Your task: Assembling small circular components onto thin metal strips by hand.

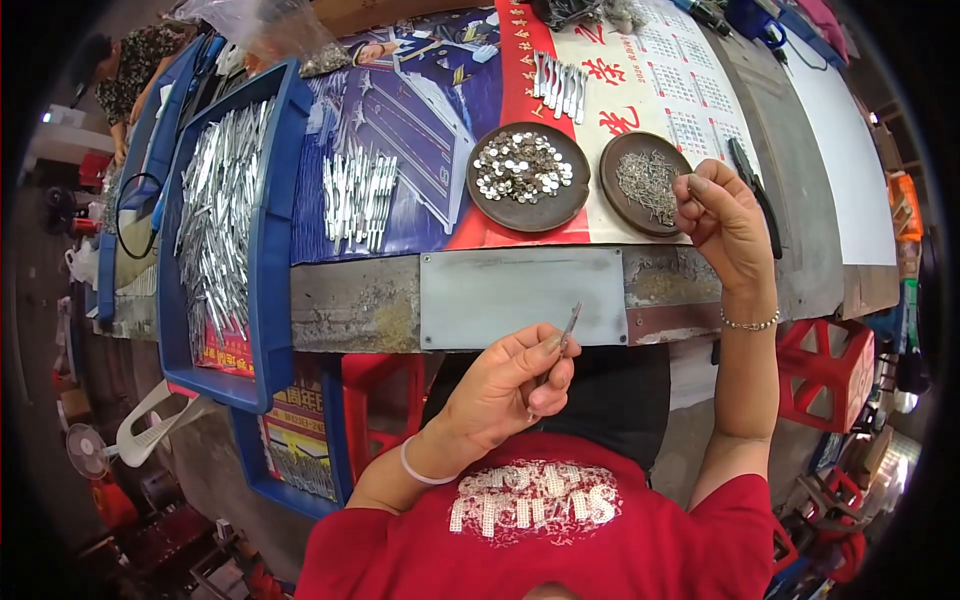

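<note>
My left hand [510,385] pinches a thin metal strip [568,326] upright near the front edge of the bench, over the grey metal plate [522,296]. My right hand [722,222] is raised beside the right brown dish [612,160], which holds small thin metal pins; its fingers are pinched together, and what is between them is too small to see. The left brown dish [480,195] holds small shiny round pieces.
A blue tray [268,250] full of metal strips hangs over the bench's left edge. Rows of strips [358,195] lie on the printed sheet, and more strips [560,88] lie farther back. Black pliers [755,185] rest at right. Another person [130,70] sits at far left.
</note>
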